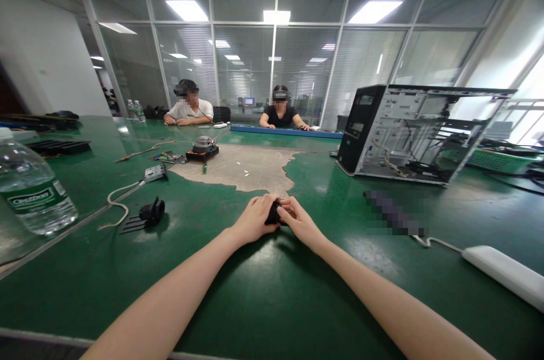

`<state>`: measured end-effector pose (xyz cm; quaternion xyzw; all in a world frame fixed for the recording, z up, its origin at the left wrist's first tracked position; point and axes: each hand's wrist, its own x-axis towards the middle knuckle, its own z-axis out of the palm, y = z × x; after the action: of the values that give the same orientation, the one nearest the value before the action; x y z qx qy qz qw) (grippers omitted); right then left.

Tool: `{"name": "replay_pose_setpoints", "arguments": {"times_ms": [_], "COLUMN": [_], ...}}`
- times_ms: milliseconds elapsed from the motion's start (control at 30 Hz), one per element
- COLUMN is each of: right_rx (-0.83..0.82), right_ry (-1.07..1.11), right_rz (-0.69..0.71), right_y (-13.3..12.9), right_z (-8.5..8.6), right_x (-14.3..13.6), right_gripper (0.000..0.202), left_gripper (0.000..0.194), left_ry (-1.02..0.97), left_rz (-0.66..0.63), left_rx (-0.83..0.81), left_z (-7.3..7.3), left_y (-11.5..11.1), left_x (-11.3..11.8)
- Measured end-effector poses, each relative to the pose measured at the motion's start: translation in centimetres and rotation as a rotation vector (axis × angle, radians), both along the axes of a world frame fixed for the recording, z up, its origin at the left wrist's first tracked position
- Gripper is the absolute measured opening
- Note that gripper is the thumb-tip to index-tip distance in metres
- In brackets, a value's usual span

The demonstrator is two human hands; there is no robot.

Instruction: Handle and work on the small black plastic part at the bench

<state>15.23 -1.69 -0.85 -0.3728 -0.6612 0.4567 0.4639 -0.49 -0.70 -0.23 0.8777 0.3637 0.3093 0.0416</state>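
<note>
Both my hands meet over the green tabletop around a small black object (273,213) whose kind I cannot make out. My left hand (256,218) wraps it from the left, fingers curled over its top. From the right, my right hand (298,220) grips it between thumb and fingers. Much of the object is hidden by my fingers. Left of my hands, a black round plastic part with prongs (152,211) lies on the table. Behind it is a small metal bracket (155,173) with a pale cable (121,205).
A water bottle (36,190) stands at the left. An open computer case (408,133) stands at the right, with a white power strip (505,272) nearer me. Beyond the bare tan patch (255,164), two people sit across the table. A red-and-black device (203,150) sits on the patch.
</note>
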Motion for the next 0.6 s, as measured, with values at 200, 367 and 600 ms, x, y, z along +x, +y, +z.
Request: {"name": "replay_pose_setpoints", "arguments": {"times_ms": [200, 367, 600], "right_rx": [-0.025, 0.031, -0.011], "right_ry": [-0.006, -0.039, 0.041], "right_rz": [-0.090, -0.048, -0.006], "right_y": [0.7, 0.9, -0.1], "right_z": [-0.2, -0.4, 0.5], "right_x": [-0.3, 0.0, 0.0], "right_gripper": [0.023, 0.021, 0.023], "left_gripper": [0.064, 0.057, 0.057], "left_ry": [0.006, 0.012, 0.010], "left_rz": [-0.017, -0.007, -0.019], "left_rx": [-0.007, -0.004, 0.002], "left_z": [0.4, 0.2, 0.2], "left_y": [-0.4, -0.2, -0.1], "left_x": [0.1, 0.0, -0.1]}}
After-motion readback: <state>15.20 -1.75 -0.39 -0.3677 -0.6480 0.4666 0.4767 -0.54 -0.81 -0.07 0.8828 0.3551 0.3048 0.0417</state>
